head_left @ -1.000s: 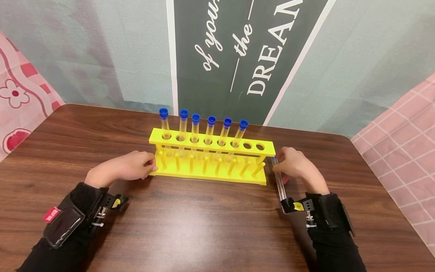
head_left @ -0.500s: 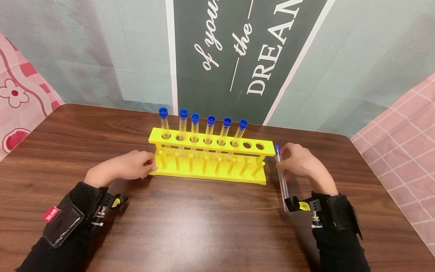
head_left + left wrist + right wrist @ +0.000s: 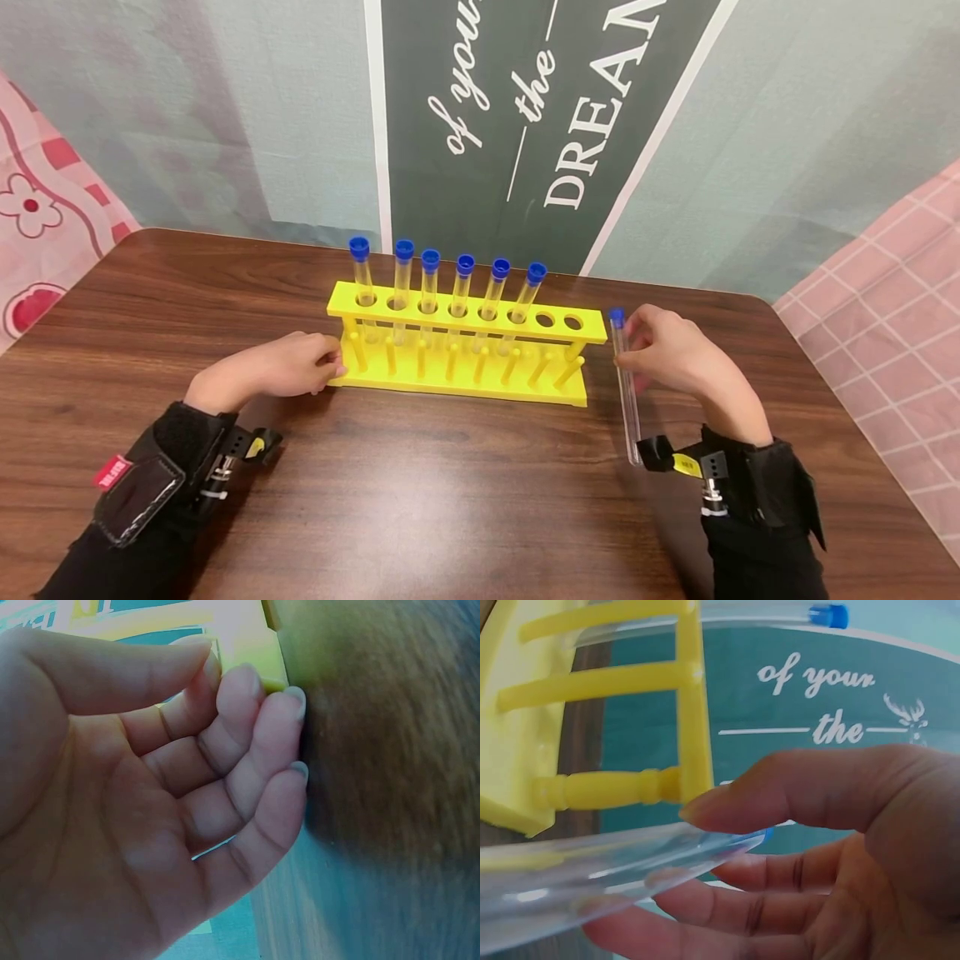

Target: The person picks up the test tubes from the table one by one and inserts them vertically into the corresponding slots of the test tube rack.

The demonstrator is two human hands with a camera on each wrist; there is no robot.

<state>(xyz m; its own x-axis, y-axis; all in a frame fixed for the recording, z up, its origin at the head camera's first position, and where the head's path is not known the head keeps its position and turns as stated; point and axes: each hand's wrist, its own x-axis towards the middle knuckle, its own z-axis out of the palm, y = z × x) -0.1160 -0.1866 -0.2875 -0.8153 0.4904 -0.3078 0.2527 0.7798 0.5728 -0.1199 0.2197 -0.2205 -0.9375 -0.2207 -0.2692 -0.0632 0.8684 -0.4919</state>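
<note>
A yellow test tube rack (image 3: pixel 457 393) stands on the table, with several clear, blue-capped test tubes (image 3: pixel 462 287) leaning in its holes. The two rightmost holes hold no tube. At the rack's left end, my left hand (image 3: pixel 288 365) has its fingers curled at the base corner; the left wrist view shows the fingertips (image 3: pixel 289 712) right at the yellow base (image 3: pixel 255 649). Beyond the right end, my right hand (image 3: pixel 663 350) pinches another clear test tube (image 3: pixel 628 408) between thumb and fingers. Its blue cap (image 3: pixel 617 315) points away from me, and the tube slants alongside the rack.
The dark wooden table (image 3: pixel 420 500) extends around the rack. Behind it hangs a cloth backdrop (image 3: pixel 315 125) with white lettering. A row of yellow pegs (image 3: pixel 452 362) rises from the rack's base on the near side.
My right hand has moved right and slightly away from me with its test tube, widening the gap to the rack. The left hand and the rack have stayed nearly still.
</note>
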